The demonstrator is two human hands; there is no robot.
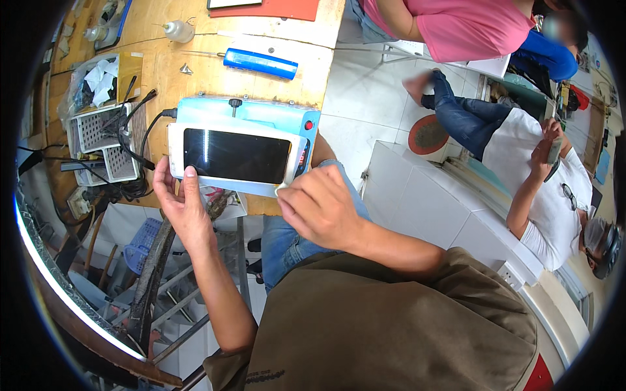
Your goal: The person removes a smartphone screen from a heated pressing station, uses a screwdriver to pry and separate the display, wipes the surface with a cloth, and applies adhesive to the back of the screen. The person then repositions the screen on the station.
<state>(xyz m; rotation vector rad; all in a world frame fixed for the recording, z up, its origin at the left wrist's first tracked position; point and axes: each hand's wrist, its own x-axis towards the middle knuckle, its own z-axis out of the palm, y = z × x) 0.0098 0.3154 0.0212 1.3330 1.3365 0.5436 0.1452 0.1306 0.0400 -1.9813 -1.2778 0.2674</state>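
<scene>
At the frame's centre, the left hand point(179, 202) clasps the white-framed phone point(236, 156) by its lower left edge over the light blue machine point(251, 114), the right hand point(319, 205) pinching its lower right corner.

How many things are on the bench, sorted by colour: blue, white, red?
Blue: 2, the machine and the tube
White: 3, the phone, the basket, the bottle
Red: 1, the mat
Total: 6
</scene>
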